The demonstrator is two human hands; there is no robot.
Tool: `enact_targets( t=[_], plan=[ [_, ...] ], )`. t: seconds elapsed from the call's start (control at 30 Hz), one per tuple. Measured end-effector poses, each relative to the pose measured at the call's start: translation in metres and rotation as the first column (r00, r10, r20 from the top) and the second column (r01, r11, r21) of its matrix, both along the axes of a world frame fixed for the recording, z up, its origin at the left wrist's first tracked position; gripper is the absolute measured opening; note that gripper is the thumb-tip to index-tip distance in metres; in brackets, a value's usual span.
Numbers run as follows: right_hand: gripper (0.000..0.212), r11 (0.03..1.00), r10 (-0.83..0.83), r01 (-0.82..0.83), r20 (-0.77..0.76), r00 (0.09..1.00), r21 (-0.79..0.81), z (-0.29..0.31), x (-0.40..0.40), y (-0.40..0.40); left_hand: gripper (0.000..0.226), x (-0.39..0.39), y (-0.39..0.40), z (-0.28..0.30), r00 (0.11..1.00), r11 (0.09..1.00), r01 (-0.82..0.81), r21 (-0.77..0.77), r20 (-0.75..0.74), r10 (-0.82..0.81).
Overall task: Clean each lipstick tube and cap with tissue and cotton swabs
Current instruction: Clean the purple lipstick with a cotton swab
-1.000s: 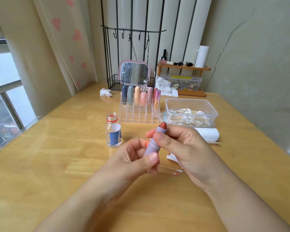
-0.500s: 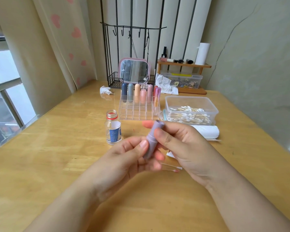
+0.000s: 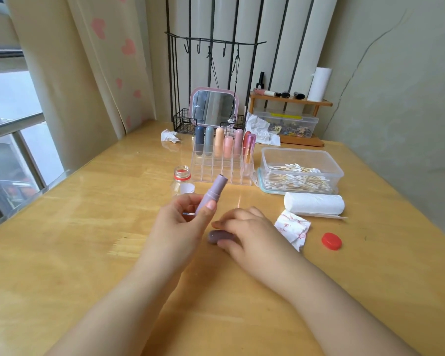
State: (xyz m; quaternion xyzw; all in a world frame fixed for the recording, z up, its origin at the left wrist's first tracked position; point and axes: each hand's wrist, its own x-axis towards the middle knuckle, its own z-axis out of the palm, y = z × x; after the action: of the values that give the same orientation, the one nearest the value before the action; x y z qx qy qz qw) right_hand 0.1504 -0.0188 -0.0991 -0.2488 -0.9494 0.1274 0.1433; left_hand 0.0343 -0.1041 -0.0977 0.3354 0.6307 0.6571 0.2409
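a person's two bare hands work over a light wooden table (image 3: 62,253), seen from above. near the centre of the frame, the left hand (image 3: 183,224) holds a lilac lipstick tube (image 3: 211,194) with its fingers and thumb curled round the lower part; the tube tilts up and to the right, its open top pointing toward the upper middle of the frame. just right of centre, the right hand (image 3: 249,232) rests low on the table, its thumb and fingers pinching a lilac cap (image 3: 217,237) that lies on its side on the wood.

above the hands stands a clear plastic organiser (image 3: 221,168) with several capped lipsticks upright in its back rows. left of it is a small open bottle (image 3: 182,182) with a red neck ring, partly behind the left hand. to the right of the organiser sits a clear box of cotton swabs (image 3: 298,173). below that box lies a white tissue roll (image 3: 314,204), and below the roll a crumpled tissue (image 3: 293,228) with red smears. a red bottle lid (image 3: 331,241) lies at the right of the frame, near that tissue.
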Motion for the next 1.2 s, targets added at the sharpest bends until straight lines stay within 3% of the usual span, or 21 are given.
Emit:
enact_targets(
  t=[0.13, 0.23, 0.3, 0.37, 0.43, 0.5, 0.6, 0.8, 0.93, 1.2],
  plan=[
    [0.025, 0.999, 0.033, -0.033, 0.019, 0.999, 0.004, -0.003, -0.005, 0.000, 0.011, 0.003, -0.001, 0.003, 0.999, 0.999, 0.034, -0.004, -0.005, -0.034],
    [0.015, 0.979, -0.073, 0.027, -0.226, 0.971, -0.204, 0.005, 0.005, 0.003, 0.016, 0.002, -0.002, 0.001, 0.998, 0.998, 0.064, 0.011, 0.002, -0.064],
    [0.011, 0.910, -0.195, 0.004, -0.420, 0.886, -0.415, 0.016, 0.013, 0.005, 0.014, 0.003, -0.002, 0.000, 0.995, 0.995, 0.097, 0.017, 0.013, -0.097],
    [0.014, 0.796, -0.276, -0.168, -0.596, 0.754, -0.581, 0.027, 0.021, 0.008, 0.011, 0.004, -0.003, 0.000, 0.988, 0.988, 0.152, 0.005, 0.015, -0.152],
    [0.015, 0.715, -0.327, -0.322, -0.704, 0.630, -0.620, 0.036, 0.027, 0.010, 0.011, 0.006, -0.004, -0.002, 0.977, 0.977, 0.213, -0.010, 0.008, -0.213],
    [0.018, 0.714, -0.322, -0.368, -0.747, 0.582, -0.595, 0.040, 0.032, 0.011, 0.022, 0.008, -0.004, -0.004, 0.959, 0.960, 0.281, -0.019, -0.030, -0.281],
    [0.028, 0.748, -0.254, -0.368, -0.751, 0.610, -0.552, 0.041, 0.034, 0.011, 0.024, 0.011, -0.003, -0.006, 0.935, 0.940, 0.337, -0.045, -0.103, -0.340],
    [0.025, 0.793, -0.141, -0.345, -0.703, 0.697, -0.502, 0.037, 0.037, 0.013, 0.016, 0.013, -0.005, -0.003, 0.935, 0.945, 0.325, -0.039, -0.136, -0.327],
    [0.025, 0.847, -0.100, -0.249, -0.601, 0.793, -0.469, 0.031, 0.034, 0.010, 0.023, 0.015, -0.006, 0.001, 0.937, 0.946, 0.323, -0.007, -0.141, -0.321],
    [0.036, 0.927, -0.067, -0.122, -0.479, 0.875, -0.354, 0.022, 0.028, 0.002, 0.024, 0.018, -0.005, -0.006, 0.934, 0.953, 0.299, -0.056, -0.187, -0.304]
  ],
)
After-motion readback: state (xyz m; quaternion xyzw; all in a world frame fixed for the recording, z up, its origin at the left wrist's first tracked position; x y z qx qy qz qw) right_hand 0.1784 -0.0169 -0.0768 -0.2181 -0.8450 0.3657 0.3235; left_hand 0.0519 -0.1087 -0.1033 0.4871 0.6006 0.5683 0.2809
